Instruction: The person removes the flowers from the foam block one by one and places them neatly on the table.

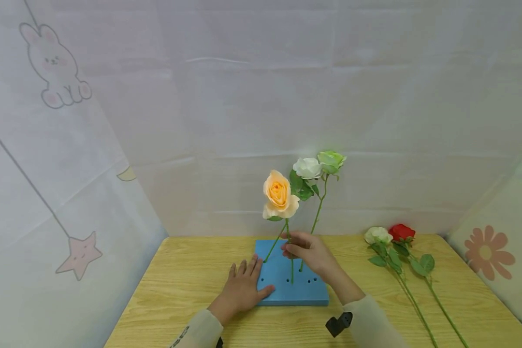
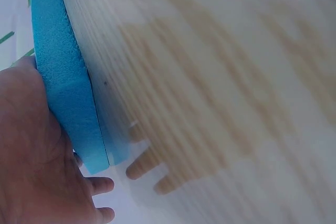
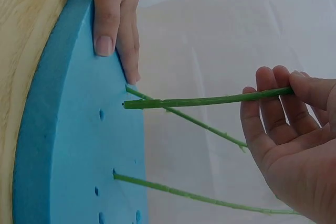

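Observation:
My right hand [image 1: 310, 251] pinches the green stem of a peach rose [image 1: 279, 195] between thumb and fingers, bloom up. In the right wrist view the cut end of that stem [image 3: 157, 103] shows in front of the blue foam board [image 3: 79, 124], close to a small hole. Spread flat, my left hand [image 1: 243, 285] rests on the board's left side, with the thumb on its top. A white rose [image 1: 308, 168] and a light green rose [image 1: 331, 161] stand in holes toward the back of the board, their stems leaning right.
On the wooden table [image 1: 178, 280] to the right lie a cream-white rose [image 1: 378, 235] and a red rose [image 1: 402, 232], stems toward the front. Several open holes dot the front half of the board. A pale cloth backdrop [image 1: 226, 121] rises behind the table.

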Tool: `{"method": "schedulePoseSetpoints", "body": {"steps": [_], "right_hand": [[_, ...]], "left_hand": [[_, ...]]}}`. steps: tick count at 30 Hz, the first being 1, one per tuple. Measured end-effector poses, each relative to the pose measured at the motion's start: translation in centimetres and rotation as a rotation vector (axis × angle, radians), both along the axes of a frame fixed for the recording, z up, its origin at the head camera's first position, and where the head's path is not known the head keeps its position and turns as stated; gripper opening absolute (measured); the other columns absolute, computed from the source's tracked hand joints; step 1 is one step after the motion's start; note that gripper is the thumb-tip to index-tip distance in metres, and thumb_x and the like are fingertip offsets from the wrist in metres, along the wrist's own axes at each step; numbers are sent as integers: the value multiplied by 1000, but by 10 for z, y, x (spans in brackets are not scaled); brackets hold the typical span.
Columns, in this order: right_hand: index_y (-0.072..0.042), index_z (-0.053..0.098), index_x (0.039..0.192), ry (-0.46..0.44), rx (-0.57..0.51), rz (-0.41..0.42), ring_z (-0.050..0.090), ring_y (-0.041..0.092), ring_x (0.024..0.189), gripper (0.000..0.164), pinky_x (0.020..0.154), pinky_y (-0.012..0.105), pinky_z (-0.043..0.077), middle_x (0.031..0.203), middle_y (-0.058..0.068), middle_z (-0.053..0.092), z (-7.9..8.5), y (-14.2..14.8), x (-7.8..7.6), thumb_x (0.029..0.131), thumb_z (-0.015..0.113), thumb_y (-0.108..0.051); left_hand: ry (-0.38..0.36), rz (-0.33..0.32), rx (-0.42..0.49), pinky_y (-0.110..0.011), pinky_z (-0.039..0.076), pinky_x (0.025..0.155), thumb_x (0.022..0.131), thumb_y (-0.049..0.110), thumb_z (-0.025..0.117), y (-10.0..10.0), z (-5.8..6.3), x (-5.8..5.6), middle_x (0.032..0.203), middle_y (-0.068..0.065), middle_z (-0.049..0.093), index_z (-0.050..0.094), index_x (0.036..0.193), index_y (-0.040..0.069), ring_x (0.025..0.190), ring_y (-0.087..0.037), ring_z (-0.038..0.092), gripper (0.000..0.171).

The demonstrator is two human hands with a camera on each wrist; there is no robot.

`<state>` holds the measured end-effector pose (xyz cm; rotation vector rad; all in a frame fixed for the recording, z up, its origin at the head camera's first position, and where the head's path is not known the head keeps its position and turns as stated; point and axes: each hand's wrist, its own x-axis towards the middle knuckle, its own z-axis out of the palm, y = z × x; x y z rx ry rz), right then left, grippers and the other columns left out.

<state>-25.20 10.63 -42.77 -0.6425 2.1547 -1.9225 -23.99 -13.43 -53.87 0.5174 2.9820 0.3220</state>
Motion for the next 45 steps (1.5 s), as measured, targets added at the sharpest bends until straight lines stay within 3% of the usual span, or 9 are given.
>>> {"method": "schedulePoseSetpoints", "body": {"steps": [12, 18, 24, 34, 38, 45], "right_hand": [[3, 56, 140, -7, 31, -27, 69, 38, 109, 43, 90, 37, 58, 125, 28, 64, -4, 25, 7, 102, 64, -16], [5, 51, 144, -47, 27, -39, 69, 37, 109, 50, 91, 38, 58, 124, 23, 66, -4, 39, 13, 101, 65, -17], [4, 52, 143, -65, 24, -52, 70, 34, 107, 52, 90, 44, 58, 124, 28, 64, -7, 53, 16, 99, 67, -19], [6, 49, 145, -87, 56, -66, 72, 32, 104, 55, 89, 48, 58, 123, 28, 65, -8, 78, 24, 99, 68, -18], [5, 49, 146, -97, 70, -58, 71, 35, 105, 54, 88, 47, 58, 121, 27, 66, -9, 88, 26, 100, 67, -17], [5, 47, 147, -106, 68, -54, 71, 33, 103, 56, 86, 44, 59, 115, 13, 70, -14, 111, 32, 100, 67, -17]], "left_hand": [[6, 0, 14, -69, 16, 117, 96, 76, 37, 0, 3, 3, 169, -10, 18, 22, 163, 12, 150, -45, 26, 94], [2, -2, 9, -68, 15, 118, 96, 77, 36, -1, -1, 0, 170, -8, 15, 20, 164, 13, 151, -44, 24, 94], [7, -2, 12, -68, 14, 118, 96, 78, 34, -3, -6, -3, 170, -7, 13, 18, 164, 15, 152, -43, 22, 94], [8, -28, 52, -71, 14, 116, 97, 74, 39, -2, 5, 3, 169, -13, 18, 22, 163, 9, 149, -47, 25, 94], [13, -24, 39, -70, 14, 117, 97, 76, 36, -3, -1, 1, 170, -10, 15, 20, 164, 12, 151, -45, 23, 94], [-3, -18, 34, -69, 13, 118, 95, 80, 31, -4, -7, -3, 171, -6, 11, 16, 165, 17, 152, -43, 21, 96]]}}
